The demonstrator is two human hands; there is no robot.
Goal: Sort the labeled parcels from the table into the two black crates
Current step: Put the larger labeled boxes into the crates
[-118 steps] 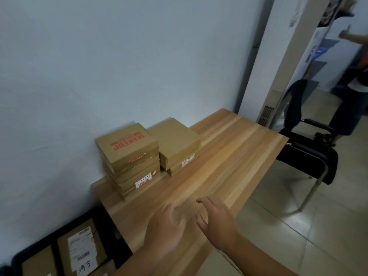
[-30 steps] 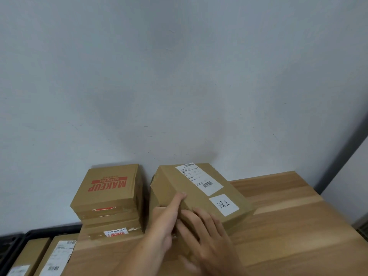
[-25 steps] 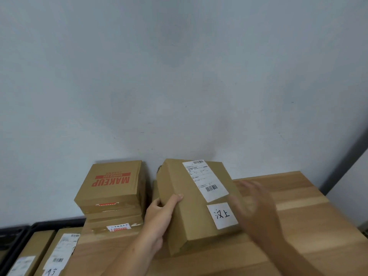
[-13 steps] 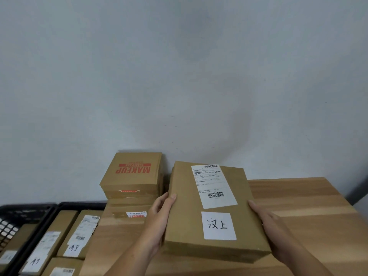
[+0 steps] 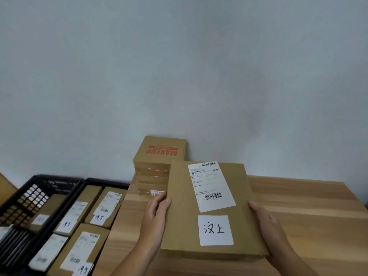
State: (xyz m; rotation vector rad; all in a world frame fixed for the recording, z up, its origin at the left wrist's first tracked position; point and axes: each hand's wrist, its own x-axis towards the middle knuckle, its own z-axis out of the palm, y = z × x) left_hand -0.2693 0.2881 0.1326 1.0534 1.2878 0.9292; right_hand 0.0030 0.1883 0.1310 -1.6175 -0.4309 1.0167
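Note:
I hold a flat brown parcel [image 5: 183,214] above the wooden table [image 5: 302,212], its face turned up with a shipping label and a white handwritten tag. My left hand [image 5: 156,213] grips its left edge, thumb on top. My right hand [image 5: 267,224] grips its right edge. A stack of parcels topped by a box printed MAKEUP [image 5: 160,154] stands against the wall behind it. Two black crates sit left of the table: the nearer crate [image 5: 90,181] holds several labeled parcels, the farther crate [image 5: 42,179] shows one tagged parcel.
A white wall [image 5: 179,66] rises directly behind the table. The table's surface extends to the right of the held parcel. A brown cardboard corner [image 5: 6,185] shows at the far left edge.
The parcel came off the short stack, was flipped label-up, and now rests level between both hands. My view has swung left, bringing both crates into sight.

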